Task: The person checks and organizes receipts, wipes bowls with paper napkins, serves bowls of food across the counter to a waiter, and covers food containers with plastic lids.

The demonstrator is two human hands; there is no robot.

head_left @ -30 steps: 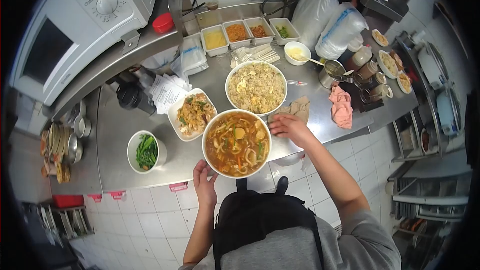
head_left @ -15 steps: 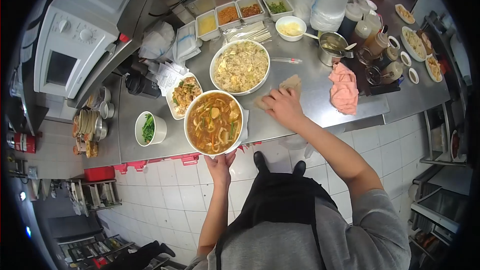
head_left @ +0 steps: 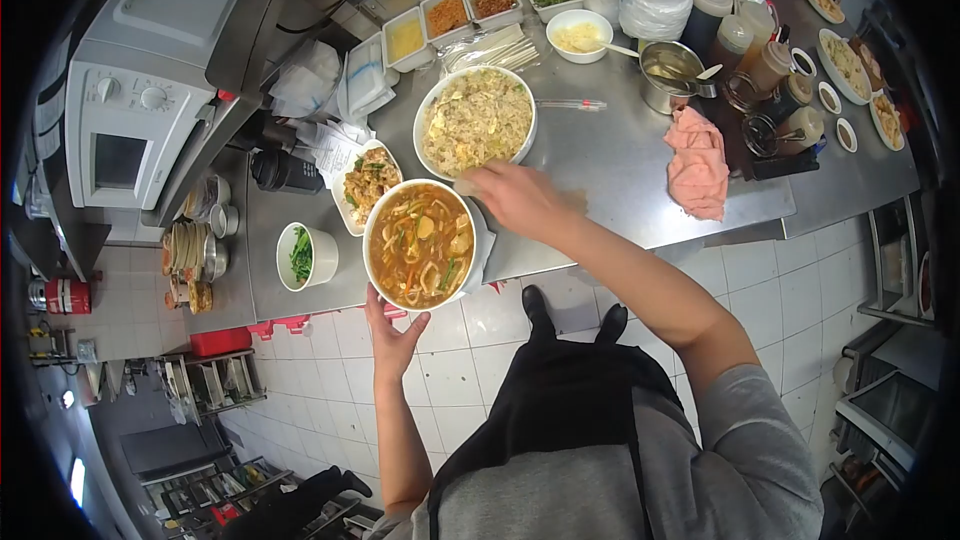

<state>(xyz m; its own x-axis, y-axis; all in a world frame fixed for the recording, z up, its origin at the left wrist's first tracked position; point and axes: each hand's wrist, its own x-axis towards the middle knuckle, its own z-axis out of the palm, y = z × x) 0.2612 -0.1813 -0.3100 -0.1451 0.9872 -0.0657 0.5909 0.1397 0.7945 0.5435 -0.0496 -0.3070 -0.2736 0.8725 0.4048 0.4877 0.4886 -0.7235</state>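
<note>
A round white bowl of noodle soup (head_left: 421, 243) stands at the counter's front edge. My left hand (head_left: 392, 332) grips its near underside, thumb and fingers spread around the base. Over the bowl's upper right rim, my right hand (head_left: 505, 198) pinches a brown paper towel (head_left: 464, 186); its fingers are partly hidden, and more brown shows behind the hand. Just beyond sits a white bowl of fried rice (head_left: 476, 123). A white dish of chopped food in sauce (head_left: 369, 183) touches the soup bowl's left side. Farther left is a white cup of greens (head_left: 305, 256).
Topping trays (head_left: 446, 16) line the back. A small bowl with a spoon (head_left: 580, 37), a metal pot (head_left: 671, 80) and squeeze bottles (head_left: 733, 38) stand to the right, near a pink cloth (head_left: 697, 165). A microwave (head_left: 140, 130) is at left.
My right hand has moved left from the counter to the soup bowl's rim, bringing the paper towel. My left hand has shifted left along the bowl's underside, its thumb now spread away.
</note>
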